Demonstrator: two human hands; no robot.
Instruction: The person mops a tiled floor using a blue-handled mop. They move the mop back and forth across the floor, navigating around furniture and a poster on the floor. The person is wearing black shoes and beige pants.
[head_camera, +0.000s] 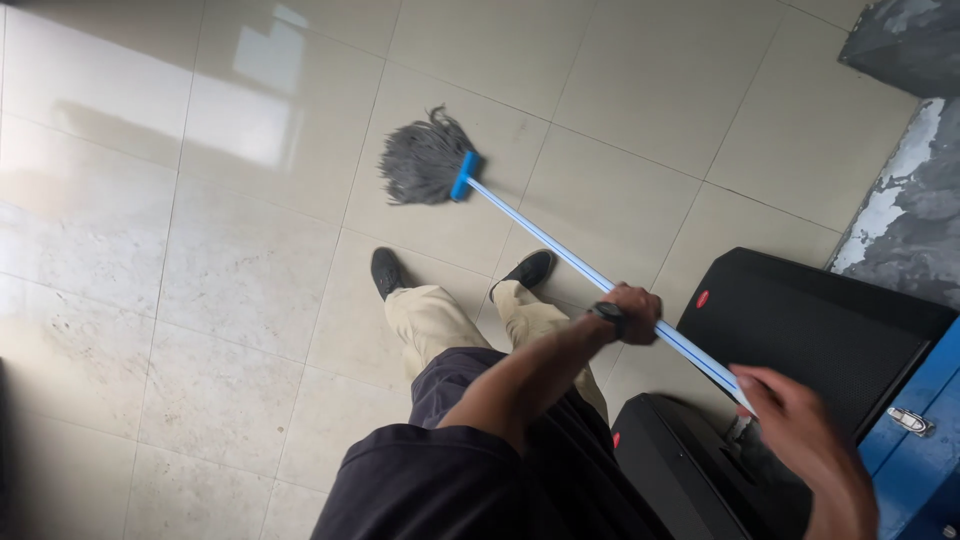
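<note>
Both hands (632, 312) (790, 415) grip blue mop (560, 245); black cases (800, 330) beside

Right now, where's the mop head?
In the head view the grey mop head lies on the tiled floor, upper middle, ahead of the person's black shoes, at the far end of the blue handle.
</note>
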